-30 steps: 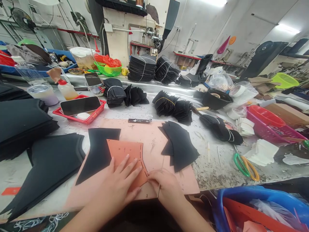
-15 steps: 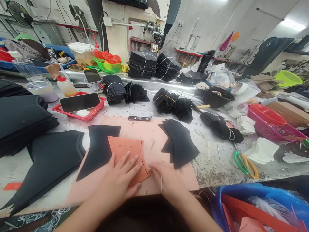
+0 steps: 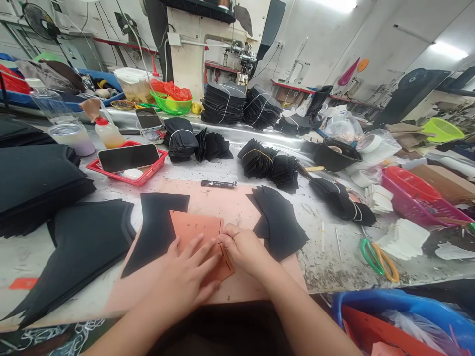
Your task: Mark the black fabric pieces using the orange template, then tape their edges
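Note:
My left hand (image 3: 189, 272) lies flat with fingers spread on an orange template (image 3: 196, 225) that has slots and small printed marks. The template covers part of a black fabric piece (image 3: 158, 212), both lying on a pale pink board (image 3: 237, 202). Closed in a pinch, my right hand (image 3: 245, 247) is at the template's right edge, by a slot. It grips a thin marking pen, mostly hidden by the fingers. Right of that hand, a few cut black pieces (image 3: 280, 222) overlap on the board.
Stacks of black pieces (image 3: 33, 183) fill the left side. A red basket (image 3: 144, 175) with a phone stands behind them. Scissors (image 3: 378, 259) lie at the right, above a blue tub (image 3: 356, 301). Tied black bundles (image 3: 256, 158) sit farther back.
My right hand has moved up along the template's right edge, and the pen has tilted so that less of it shows. My left hand stays pressed on the template. The view has shifted slightly.

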Motion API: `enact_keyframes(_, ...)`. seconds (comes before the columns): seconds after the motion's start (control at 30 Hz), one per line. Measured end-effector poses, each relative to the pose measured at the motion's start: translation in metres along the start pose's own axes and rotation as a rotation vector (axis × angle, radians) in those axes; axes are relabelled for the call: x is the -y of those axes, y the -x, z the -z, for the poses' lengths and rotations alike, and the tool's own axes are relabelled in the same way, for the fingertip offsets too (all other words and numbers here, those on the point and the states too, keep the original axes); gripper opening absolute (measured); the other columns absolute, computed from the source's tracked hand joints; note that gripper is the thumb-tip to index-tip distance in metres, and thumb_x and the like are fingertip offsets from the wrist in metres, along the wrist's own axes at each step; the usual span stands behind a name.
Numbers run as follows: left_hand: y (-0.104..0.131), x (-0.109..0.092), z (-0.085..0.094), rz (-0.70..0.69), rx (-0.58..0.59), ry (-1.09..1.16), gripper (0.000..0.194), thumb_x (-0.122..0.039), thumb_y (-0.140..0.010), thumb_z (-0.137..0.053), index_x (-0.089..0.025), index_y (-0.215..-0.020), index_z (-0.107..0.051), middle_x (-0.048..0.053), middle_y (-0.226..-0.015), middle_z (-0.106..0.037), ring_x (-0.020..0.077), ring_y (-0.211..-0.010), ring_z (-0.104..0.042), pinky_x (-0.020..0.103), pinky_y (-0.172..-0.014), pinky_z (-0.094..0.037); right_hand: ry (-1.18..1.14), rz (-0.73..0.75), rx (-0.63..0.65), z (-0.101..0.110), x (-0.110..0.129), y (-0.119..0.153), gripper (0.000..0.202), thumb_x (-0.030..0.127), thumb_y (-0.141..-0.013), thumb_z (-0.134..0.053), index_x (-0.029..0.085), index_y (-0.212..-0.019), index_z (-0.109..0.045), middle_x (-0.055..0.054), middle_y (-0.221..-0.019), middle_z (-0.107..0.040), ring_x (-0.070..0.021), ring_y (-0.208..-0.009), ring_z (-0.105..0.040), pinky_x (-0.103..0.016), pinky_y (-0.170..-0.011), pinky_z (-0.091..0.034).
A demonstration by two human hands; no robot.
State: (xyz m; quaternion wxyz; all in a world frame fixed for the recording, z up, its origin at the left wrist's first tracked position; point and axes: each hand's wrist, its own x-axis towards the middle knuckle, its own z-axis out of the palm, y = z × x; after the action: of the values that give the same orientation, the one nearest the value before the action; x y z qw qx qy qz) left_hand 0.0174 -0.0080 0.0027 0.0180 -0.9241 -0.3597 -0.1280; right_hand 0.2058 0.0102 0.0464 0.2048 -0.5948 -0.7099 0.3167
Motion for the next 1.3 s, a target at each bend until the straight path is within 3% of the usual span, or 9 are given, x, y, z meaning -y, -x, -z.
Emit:
enact_keyframes(0.33, -0.002, -0.004, 0.000, 0.053, -0.016, 0.049, 0.039, -0.050, -0.087, -0.043, -0.030, -0.118, -0.056, 0.002, -0.127, -0.058, 0.0299, -0.117, -0.048, 0.057, -0.101, -0.019, 0.075, 0.017, 0.030, 0.000, 0.000, -0.005, 0.025, 0.023, -0.093, -0.039, 0.020, -0.072, -0.051, -0.001, -0.069, -0.062, -0.0147, -0.064, -0.057, -0.023, -0.061, -0.037)
enact_keyframes(0.6, -0.001, -0.004, 0.001, 0.064, -0.015, 0.087, 0.037, -0.049, -0.084, -0.050, -0.031, -0.116, -0.058, 0.002, -0.130, -0.056, 0.0306, -0.119, -0.047, 0.057, -0.102, -0.018, 0.112, 0.041, -0.005, 0.002, -0.003, -0.013, 0.025, 0.021, -0.094, -0.039, 0.020, -0.075, -0.055, 0.000, -0.068, -0.064, -0.0145, -0.065, -0.059, -0.024, -0.065, -0.040)
enact_keyframes(0.77, -0.002, -0.004, 0.002, 0.080, 0.012, 0.097, 0.040, -0.050, -0.083, -0.052, -0.031, -0.117, -0.058, 0.004, -0.130, -0.056, 0.0310, -0.120, -0.047, 0.058, -0.104, -0.019, 0.114, 0.086, 0.054, 0.005, -0.001, -0.024, 0.024, 0.023, -0.093, -0.044, 0.020, -0.071, -0.053, -0.001, -0.066, -0.062, -0.0156, -0.066, -0.060, -0.024, -0.065, -0.040)
enact_keyframes(1.1, -0.001, -0.004, 0.000, 0.084, 0.004, 0.082, 0.037, -0.049, -0.085, -0.049, -0.032, -0.116, -0.059, 0.002, -0.130, -0.056, 0.0310, -0.120, -0.047, 0.060, -0.103, -0.018, -0.021, 0.058, -0.056, 0.005, -0.015, -0.045, 0.029, 0.022, -0.095, -0.035, 0.021, -0.069, -0.047, 0.003, -0.062, -0.059, -0.0121, -0.061, -0.059, -0.021, -0.066, -0.042)
enact_keyframes(1.3, -0.002, -0.004, 0.001, 0.078, 0.009, 0.087, 0.037, -0.048, -0.085, -0.049, -0.032, -0.117, -0.058, 0.002, -0.130, -0.056, 0.0308, -0.120, -0.046, 0.059, -0.104, -0.016, -0.038, 0.053, -0.074, 0.007, -0.016, -0.053, 0.027, 0.024, -0.092, -0.042, 0.021, -0.066, -0.047, 0.004, -0.059, -0.057, -0.0127, -0.060, -0.058, -0.022, -0.066, -0.042)
